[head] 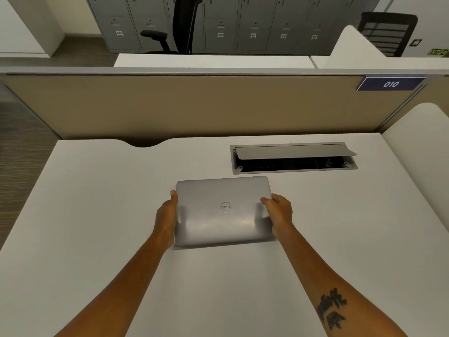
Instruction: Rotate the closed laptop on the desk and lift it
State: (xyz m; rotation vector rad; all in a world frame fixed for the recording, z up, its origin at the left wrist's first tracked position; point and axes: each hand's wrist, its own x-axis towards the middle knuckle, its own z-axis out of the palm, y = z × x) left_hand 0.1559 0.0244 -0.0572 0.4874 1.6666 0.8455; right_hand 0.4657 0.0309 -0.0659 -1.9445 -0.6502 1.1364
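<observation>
A closed silver laptop (223,211) with a round logo on its lid sits in the middle of the white desk (97,215), its long sides roughly parallel to the desk's front. My left hand (166,218) grips its left edge, thumb resting at the upper left corner. My right hand (279,214) grips the right edge, thumb lying on the lid. A narrow shadow runs under the laptop's near edge; I cannot tell whether it rests on the desk or is raised slightly.
An open cable box (294,158) with its flap raised is set into the desk just behind the laptop on the right. A tan partition (194,105) closes the desk's far side. A white divider (418,142) stands at the right.
</observation>
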